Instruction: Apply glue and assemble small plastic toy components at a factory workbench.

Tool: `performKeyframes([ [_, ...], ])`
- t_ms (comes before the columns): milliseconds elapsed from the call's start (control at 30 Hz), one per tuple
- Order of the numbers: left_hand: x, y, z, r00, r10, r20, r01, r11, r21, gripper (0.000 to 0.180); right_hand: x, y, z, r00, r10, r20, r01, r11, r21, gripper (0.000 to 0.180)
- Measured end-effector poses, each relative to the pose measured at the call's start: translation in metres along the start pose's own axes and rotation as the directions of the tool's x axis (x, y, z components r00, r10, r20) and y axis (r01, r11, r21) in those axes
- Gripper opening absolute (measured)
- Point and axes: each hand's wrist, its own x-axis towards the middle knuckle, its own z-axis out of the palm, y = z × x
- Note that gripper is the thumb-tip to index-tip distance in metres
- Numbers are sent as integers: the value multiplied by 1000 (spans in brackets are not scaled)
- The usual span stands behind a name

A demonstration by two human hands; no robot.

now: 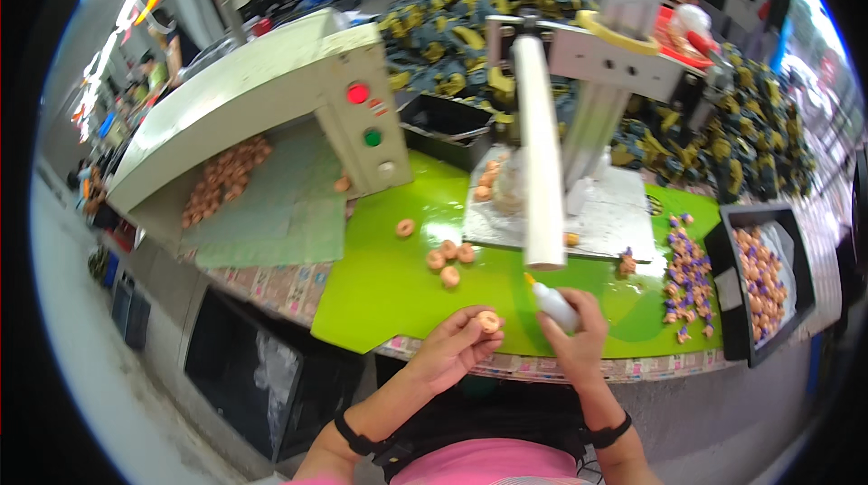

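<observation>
Head view, lower middle of the frame: the left hand [452, 345] pinches a small orange ring [489, 320] between its fingertips, just beside the right hand [579, 336] — closed around a small white bottle [551, 302], yellow tip pointing up-left. More rings lie above on the green mat [380, 295] — a black tray [728, 304] sits at right.
</observation>
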Motion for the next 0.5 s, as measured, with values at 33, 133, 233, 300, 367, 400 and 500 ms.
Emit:
performKeyframes([
  [33, 0, 0, 1, 999, -36, 35, 36, 999, 9, 32, 2, 4, 4, 1000, 20, 21, -20, 1000, 9, 32],
  [133, -3, 3, 2, 1000, -21, 10, 21, 999, 25, 35, 1, 10, 14, 987, 125, 103, -131, 990, 52, 38],
  [233, -6, 4, -1, 999, 10, -30, -9, 999, 38, 35, -1, 10, 13, 979, 163, 119, -185, 961, 206, 45],
  [300, -3, 4, -1, 999, 9, -51, -9, 1000, 11, 32, -1, 3, -8, 990, 115, 79, -128, 975, 184, 51],
  [367, -5, 4, 1, 998, 0, -66, 0, 1000, -8, 30, 9, -4, -43, 1000, -20, 15, 21, 994, -104, 41],
  [400, -5, 5, 2, 997, -2, -77, 2, 1000, -5, 30, 15, 4, -63, 994, -103, -23, 92, 951, -296, 35],
  [500, -5, 5, 3, 997, -7, -80, 7, 1000, -1, 29, 28, 39, -123, 967, -184, -175, 32, 772, -635, 19],
])
